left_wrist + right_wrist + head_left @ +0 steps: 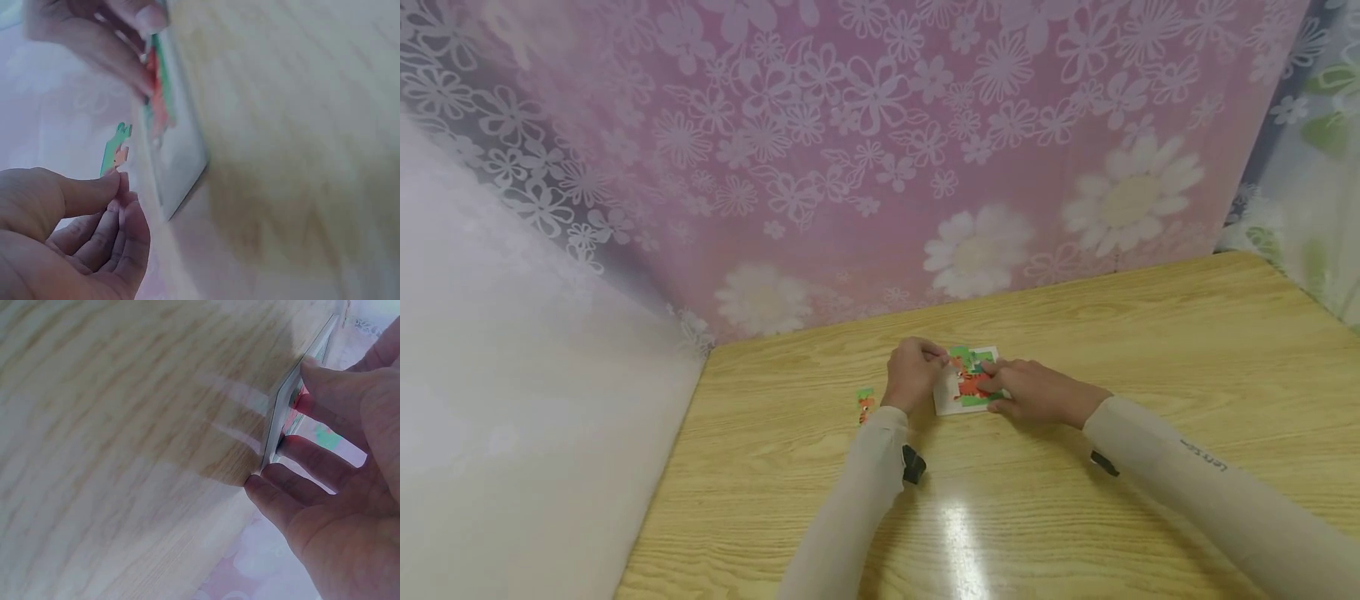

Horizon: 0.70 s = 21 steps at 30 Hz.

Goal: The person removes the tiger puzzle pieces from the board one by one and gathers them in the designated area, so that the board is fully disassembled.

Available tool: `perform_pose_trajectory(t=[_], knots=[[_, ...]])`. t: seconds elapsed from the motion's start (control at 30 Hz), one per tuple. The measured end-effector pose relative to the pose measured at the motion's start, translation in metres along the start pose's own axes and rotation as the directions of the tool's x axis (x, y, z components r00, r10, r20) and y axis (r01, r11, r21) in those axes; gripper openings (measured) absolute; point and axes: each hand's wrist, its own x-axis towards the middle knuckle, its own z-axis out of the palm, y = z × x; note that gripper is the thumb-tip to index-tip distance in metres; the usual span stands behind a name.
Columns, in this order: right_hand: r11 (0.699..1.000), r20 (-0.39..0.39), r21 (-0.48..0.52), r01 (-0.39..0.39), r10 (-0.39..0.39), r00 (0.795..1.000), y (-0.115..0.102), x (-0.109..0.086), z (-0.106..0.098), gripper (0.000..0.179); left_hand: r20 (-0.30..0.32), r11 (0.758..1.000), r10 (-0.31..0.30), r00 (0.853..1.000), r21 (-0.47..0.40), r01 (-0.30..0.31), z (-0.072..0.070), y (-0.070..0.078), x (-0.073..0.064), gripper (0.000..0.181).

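My left hand [916,372] pinches a green and orange jigsaw piece [112,153] between thumb and fingertip, at the left side of a white puzzle board [946,406]. In the left wrist view the piece stands up from the fingertips, apart from the board. Joined pieces with a red, striped figure on green [973,386] lie in the board. My right hand [1037,390] rests on the board's right side, its thumb [319,374] at the near edge and its fingers over the pieces and right rim. Those fingers hide part of the picture.
Left of the board, a strip of green and orange pieces [866,403] lies on the wooden table [775,467], close to my left forearm. A pink flowered curtain [865,167] hangs behind the table's back edge. A white surface [535,375] borders the left.
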Motion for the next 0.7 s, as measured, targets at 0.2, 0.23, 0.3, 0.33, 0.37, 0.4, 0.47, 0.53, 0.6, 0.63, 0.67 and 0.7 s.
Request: perform_pose_trajectory(t=[0.2, 0.23, 0.3, 0.33, 0.37, 0.4, 0.47, 0.53, 0.6, 0.63, 0.67, 0.7], knots=[[0.999, 0.018, -0.016, -0.032, 0.033, 0.999, -0.001, -0.001, -0.002, 0.042, -0.012, 0.999, 0.021, 1.0, -0.039, -0.022, -0.023, -0.011, -0.002, 0.007], [0.999, 0.017, -0.02, -0.03, 0.031, 0.999, -0.001, -0.001, -0.002, 0.041, -0.017, 0.999, 0.022, 1.0, -0.037, -0.023, -0.027, -0.013, -0.003, 0.007], [0.999, 0.015, -0.021, -0.027, 0.027, 1.0, -0.001, -0.002, -0.003, 0.041, -0.031, 0.999, 0.025, 0.999, -0.02, -0.026, -0.035, -0.019, -0.005, 0.007], [0.999, 0.014, -0.023, -0.025, 0.025, 1.0, -0.002, -0.002, -0.003, 0.041, -0.036, 1.0, 0.024, 0.999, -0.014, -0.025, -0.039, -0.021, -0.007, 0.007], [0.999, 0.014, -0.022, -0.025, 0.025, 1.0, -0.002, -0.002, -0.003, 0.041, -0.039, 1.0, 0.023, 0.999, -0.01, -0.024, -0.043, -0.024, -0.008, 0.007], [0.999, 0.013, -0.023, -0.022, 0.022, 1.0, -0.002, -0.002, -0.003, 0.041, -0.04, 1.0, 0.021, 0.999, -0.008, -0.022, -0.047, -0.026, -0.01, 0.007], [0.999, 0.011, -0.03, -0.015, 0.015, 1.0, -0.002, -0.002, -0.003, 0.04, -0.04, 1.0, 0.011, 0.999, -0.014, -0.012, -0.054, -0.03, -0.014, 0.008], [0.999, 0.011, -0.034, -0.012, 0.012, 1.0, -0.001, -0.002, -0.002, 0.04, -0.04, 1.0, 0.005, 0.999, -0.013, -0.005, -0.06, -0.034, -0.017, 0.009], [0.999, 0.009, -0.032, -0.007, 0.007, 1.0, -0.001, -0.002, -0.002, 0.039, -0.041, 1.0, -0.004, 0.999, -0.011, 0.003, -0.065, -0.039, -0.02, 0.01], [1.0, 0.009, -0.03, -0.005, 0.006, 1.0, -0.001, -0.001, -0.002, 0.039, -0.04, 1.0, -0.006, 0.999, -0.007, 0.006, -0.067, -0.041, -0.022, 0.01], [1.0, 0.008, -0.027, -0.003, 0.003, 1.0, -0.001, -0.001, -0.002, 0.039, -0.039, 1.0, -0.014, 0.999, -0.008, 0.014, -0.07, -0.043, -0.023, 0.01], [1.0, 0.007, -0.023, -0.003, 0.003, 1.0, -0.001, -0.001, -0.002, 0.039, -0.039, 1.0, -0.02, 0.999, -0.007, 0.019, -0.072, -0.046, -0.024, 0.01]])
